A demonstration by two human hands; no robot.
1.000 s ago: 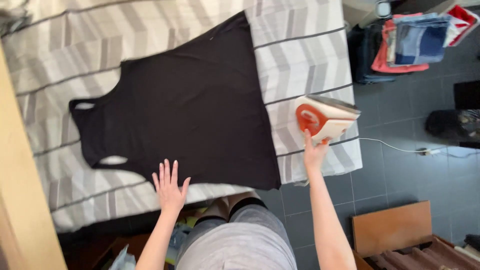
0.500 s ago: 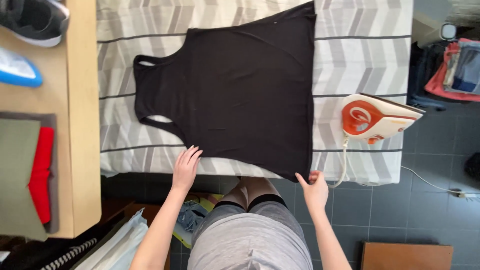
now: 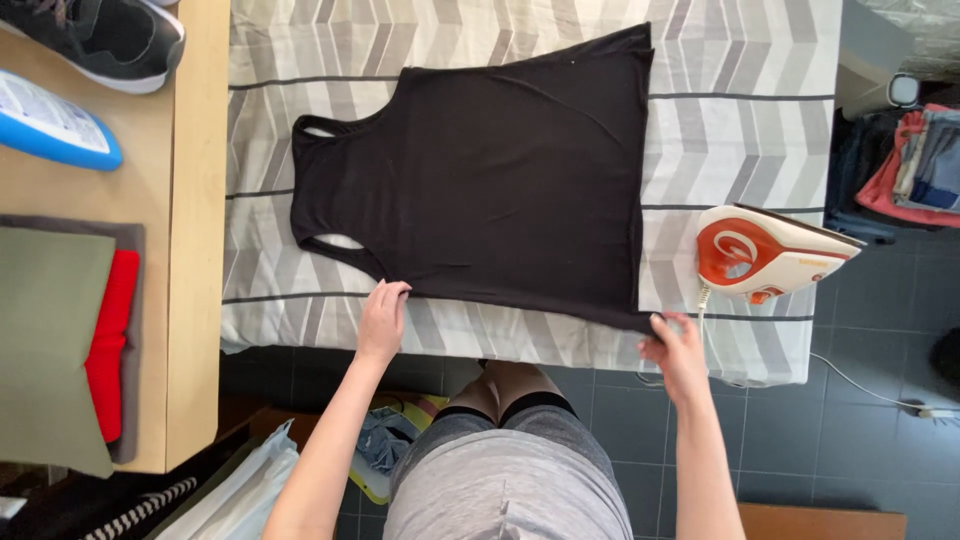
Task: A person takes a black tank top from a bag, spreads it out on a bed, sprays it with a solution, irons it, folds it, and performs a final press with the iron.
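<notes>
A black tank top (image 3: 500,180) lies flat on an ironing board with a grey chevron cover (image 3: 740,120), straps to the left and hem to the right. My left hand (image 3: 381,318) pinches the near side edge just below the armhole. My right hand (image 3: 673,345) grips the near corner of the hem. An orange and white iron (image 3: 765,252) stands upright on the board's right end, just beyond my right hand.
A wooden table (image 3: 190,250) to the left holds folded olive and red clothes (image 3: 70,340), a blue-edged package (image 3: 50,125) and a black shoe (image 3: 100,35). A pile of clothes (image 3: 920,170) sits on the tiled floor at right. The iron's cord (image 3: 860,385) trails across the floor.
My right hand let go of the iron, which now stands on the board, and took the hem corner. My left hand moved up to the top's near edge. The view shifted left.
</notes>
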